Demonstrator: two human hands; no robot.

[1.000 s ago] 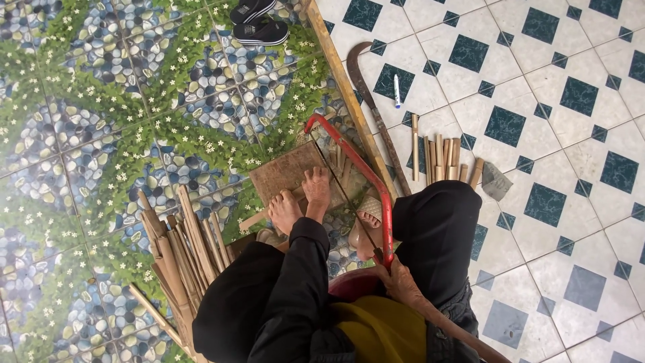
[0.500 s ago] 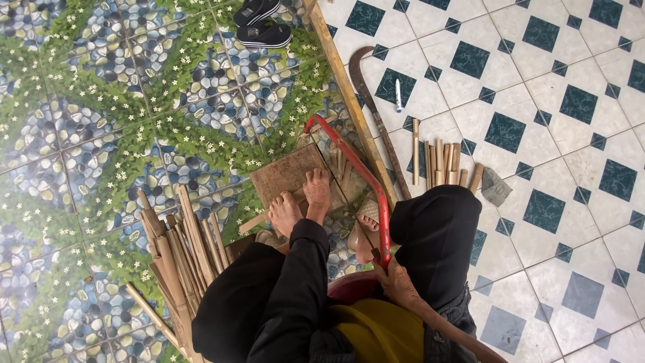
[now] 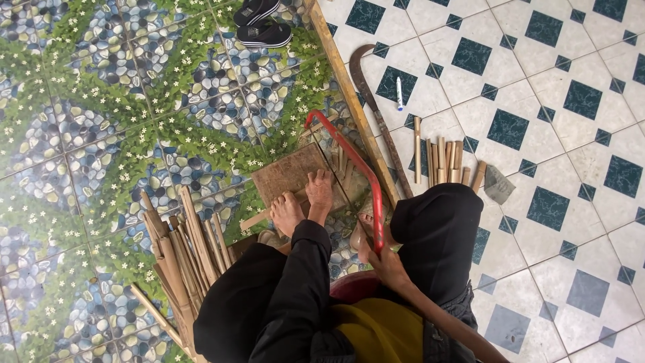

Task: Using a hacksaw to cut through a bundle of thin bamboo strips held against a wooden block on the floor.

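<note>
- The right hand (image 3: 383,259) has its fingers wrapped tight round the handle end of a red-framed hacksaw (image 3: 349,168), whose frame runs up and away from the person over a brown wooden block (image 3: 289,176).
- The left hand (image 3: 319,191) lies flat on the block's near edge, fingers spread and pressing down; whether it also pins a strip beneath it cannot be told.
- A bare foot (image 3: 287,214) rests just beside the left hand, on a pale bamboo strip (image 3: 254,218) that juts out to the left from under it.
- The person's black-clad knees and a yellow garment fill the lower middle of the view and hide the floor beneath.
- To the left, touching the knee, lies a loose bundle of split bamboo sticks (image 3: 181,249).
- A long wooden pole (image 3: 349,101) runs diagonally along the seam between the two floor patterns, close to the saw.
- Just right of the pole lies a curved sickle-like blade (image 3: 376,114), and beyond it a small white pen (image 3: 399,93).
- A row of short cut bamboo pieces (image 3: 443,161) lies near the right knee, with a grey scrap (image 3: 498,183) next to it.
- A pair of black sandals (image 3: 259,21) sits at the top, well apart from the work.
- The floor is tiled: pebble-and-leaf pattern tiles (image 3: 87,134) on the left, white tiles with dark green diamonds (image 3: 571,134) on the right.
</note>
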